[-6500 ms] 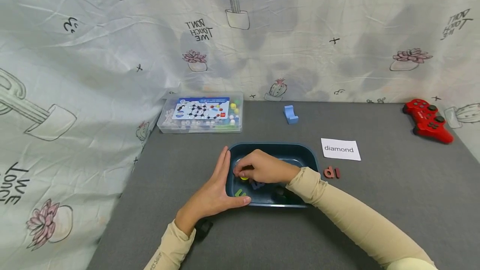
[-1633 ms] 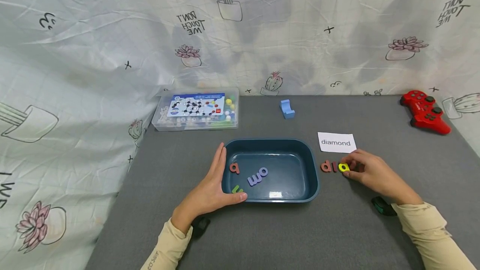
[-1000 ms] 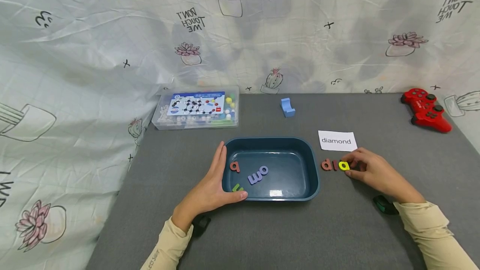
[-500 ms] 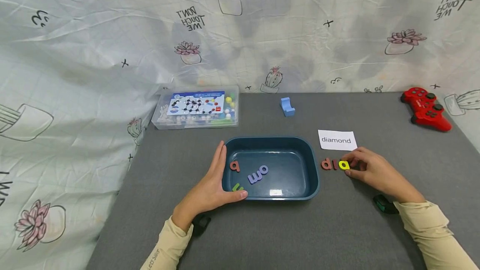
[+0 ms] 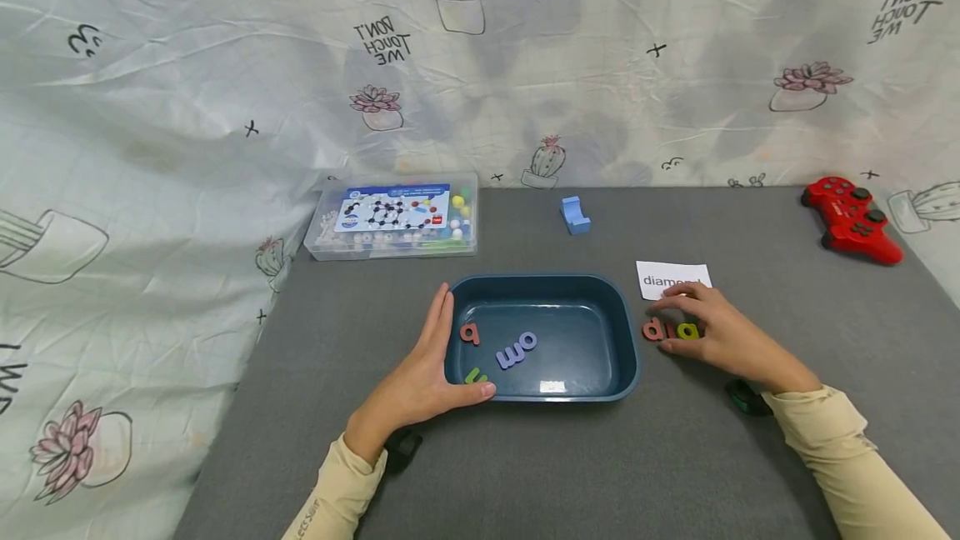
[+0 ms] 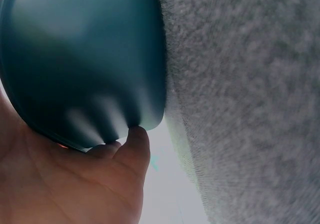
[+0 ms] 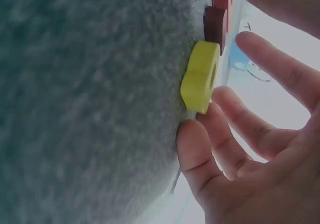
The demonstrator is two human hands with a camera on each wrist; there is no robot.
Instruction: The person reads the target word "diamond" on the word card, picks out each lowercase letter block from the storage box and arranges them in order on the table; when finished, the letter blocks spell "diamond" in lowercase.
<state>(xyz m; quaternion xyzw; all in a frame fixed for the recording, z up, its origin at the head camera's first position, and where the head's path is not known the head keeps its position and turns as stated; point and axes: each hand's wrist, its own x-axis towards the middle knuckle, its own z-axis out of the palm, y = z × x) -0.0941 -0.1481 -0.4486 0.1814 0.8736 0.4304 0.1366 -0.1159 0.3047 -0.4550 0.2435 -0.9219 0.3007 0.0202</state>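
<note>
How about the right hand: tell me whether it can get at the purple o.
Probably yes: the tray is open on top, the left hand touches only its left end, and nothing covers the purple o.

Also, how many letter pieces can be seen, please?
7: in the tray, a red letter, purple m, purple o and green letter; on the table by the right hand, a red d, dark red letter and yellow a.
</note>
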